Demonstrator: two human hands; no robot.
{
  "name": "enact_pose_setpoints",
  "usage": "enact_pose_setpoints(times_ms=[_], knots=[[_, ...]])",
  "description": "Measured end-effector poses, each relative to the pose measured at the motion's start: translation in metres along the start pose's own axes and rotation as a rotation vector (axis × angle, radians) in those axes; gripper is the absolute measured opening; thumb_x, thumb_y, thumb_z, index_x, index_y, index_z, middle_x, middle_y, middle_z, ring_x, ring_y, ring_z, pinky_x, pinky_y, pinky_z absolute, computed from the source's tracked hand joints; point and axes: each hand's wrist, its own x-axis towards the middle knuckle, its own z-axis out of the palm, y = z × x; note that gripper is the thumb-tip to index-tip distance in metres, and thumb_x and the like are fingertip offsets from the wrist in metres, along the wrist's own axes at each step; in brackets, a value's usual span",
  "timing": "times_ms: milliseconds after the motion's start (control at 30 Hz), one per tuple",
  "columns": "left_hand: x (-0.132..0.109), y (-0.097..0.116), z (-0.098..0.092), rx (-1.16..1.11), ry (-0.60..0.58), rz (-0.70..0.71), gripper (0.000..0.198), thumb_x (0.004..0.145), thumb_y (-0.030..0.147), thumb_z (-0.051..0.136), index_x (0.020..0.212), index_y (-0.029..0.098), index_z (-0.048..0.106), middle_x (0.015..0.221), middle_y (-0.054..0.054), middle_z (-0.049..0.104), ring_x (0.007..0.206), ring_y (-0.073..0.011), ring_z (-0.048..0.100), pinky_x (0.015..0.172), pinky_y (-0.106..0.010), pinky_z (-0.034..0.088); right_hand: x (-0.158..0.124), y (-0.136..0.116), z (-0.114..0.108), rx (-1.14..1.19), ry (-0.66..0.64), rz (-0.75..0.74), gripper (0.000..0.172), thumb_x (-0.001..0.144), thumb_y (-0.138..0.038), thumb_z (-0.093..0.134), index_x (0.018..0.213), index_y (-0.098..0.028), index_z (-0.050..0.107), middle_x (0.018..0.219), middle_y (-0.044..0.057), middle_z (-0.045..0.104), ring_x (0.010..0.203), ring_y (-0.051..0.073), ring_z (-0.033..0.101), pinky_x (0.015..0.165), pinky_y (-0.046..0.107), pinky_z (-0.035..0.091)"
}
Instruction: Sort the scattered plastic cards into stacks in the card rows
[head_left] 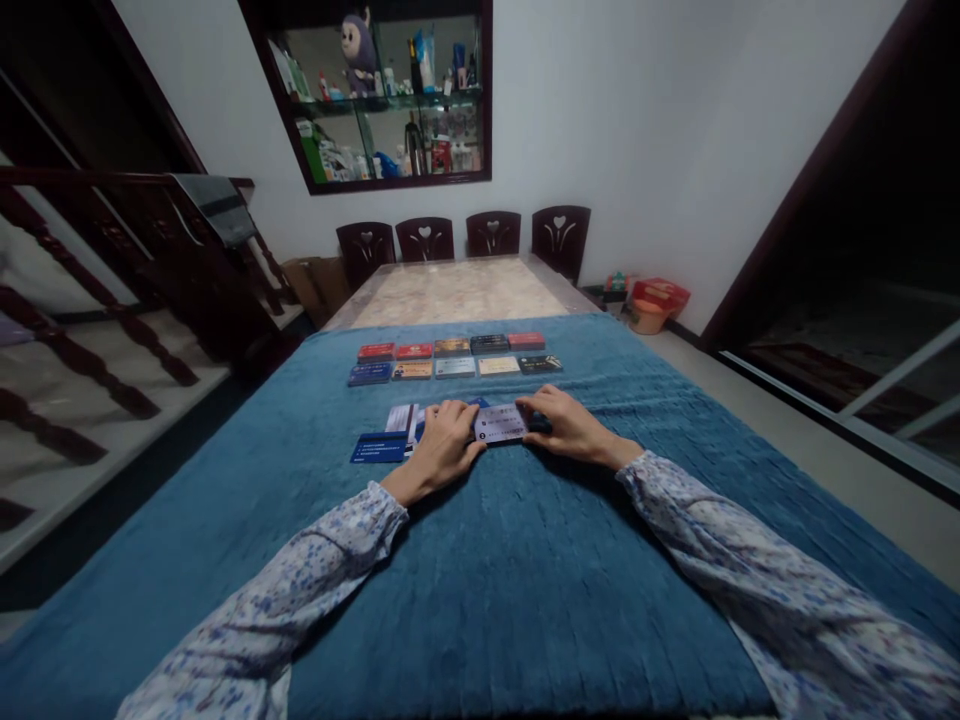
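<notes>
A pale card (501, 423) with dark printed lines is between my two hands, low over the blue cloth. My left hand (445, 438) grips its left edge, thumb at the near side and fingers at the far side. My right hand (564, 425) pinches the right edge between thumb and fingers. Something dark shows under the right fingers, too hidden to name. Left of my left hand lie a blue card (377, 448) with white print and a whitish card (400, 416) with a dark stripe. More cards beside them are partly covered by the left hand.
Beyond my hands, two rows of card stacks include a red stack (376, 352), a dark blue stack (370, 374) and a black stack (541, 364). The blue cloth (480, 580) covers the table's near part; its marbled top (465, 287) shows beyond. Chairs (493, 233) stand behind.
</notes>
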Motion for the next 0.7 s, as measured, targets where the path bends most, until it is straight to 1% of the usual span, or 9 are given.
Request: enact_pose_setpoints(times_ms=[133,233,367,467,567,700], knots=[[0.003,-0.005,-0.004,0.009,-0.014,-0.022,0.046,0.086,0.025,0.072,0.129,0.017,0.059,0.120,-0.014,0.064,0.113,-0.0328,0.058,0.094,-0.049,0.043,0.007,-0.002,0.000,-0.044,-0.025,-0.005,0.047,0.081,-0.023,0.077,0.126,-0.017,0.065,0.102,0.013,0.072,0.096,0.028,0.059,0.083,0.045,0.053],[0.003,-0.011,-0.006,0.002,-0.012,-0.018,0.044,0.086,0.026,0.071,0.128,0.019,0.060,0.119,-0.013,0.064,0.112,-0.0321,0.058,0.093,-0.047,0.044,0.014,-0.002,0.002,-0.089,-0.049,-0.010,0.045,0.081,-0.024,0.077,0.124,-0.017,0.065,0.099,0.012,0.071,0.095,0.027,0.058,0.081,0.043,0.051],[0.005,-0.022,-0.009,0.007,-0.016,-0.013,0.043,0.087,0.030,0.070,0.127,0.019,0.059,0.120,-0.014,0.063,0.111,-0.0324,0.057,0.093,-0.047,0.044,0.028,-0.003,0.004,-0.131,-0.069,-0.009,0.042,0.080,-0.026,0.079,0.119,-0.018,0.066,0.099,0.012,0.070,0.096,0.028,0.057,0.081,0.042,0.049],[0.010,-0.034,-0.011,0.027,-0.007,-0.011,0.040,0.086,0.033,0.070,0.123,0.019,0.061,0.118,-0.014,0.063,0.109,-0.0326,0.057,0.092,-0.048,0.044,0.042,-0.002,0.004,-0.188,-0.107,-0.011,0.038,0.081,-0.028,0.078,0.116,-0.019,0.067,0.099,0.012,0.070,0.098,0.029,0.056,0.081,0.042,0.048],[0.016,-0.047,-0.013,0.050,-0.007,-0.019,0.036,0.085,0.030,0.070,0.118,0.019,0.063,0.115,-0.014,0.064,0.110,-0.0327,0.057,0.092,-0.048,0.044,0.055,-0.001,0.004,-0.253,-0.130,-0.014,0.036,0.082,-0.031,0.077,0.114,-0.019,0.067,0.103,0.013,0.070,0.102,0.030,0.055,0.083,0.042,0.048],[0.023,-0.055,-0.020,0.087,-0.028,-0.026,0.041,0.083,0.026,0.073,0.122,0.019,0.062,0.120,-0.015,0.062,0.116,-0.0347,0.056,0.094,-0.050,0.044,0.067,-0.001,0.006,-0.315,-0.137,-0.007,0.039,0.082,-0.035,0.079,0.116,-0.020,0.068,0.107,0.013,0.069,0.103,0.030,0.054,0.083,0.042,0.048]])
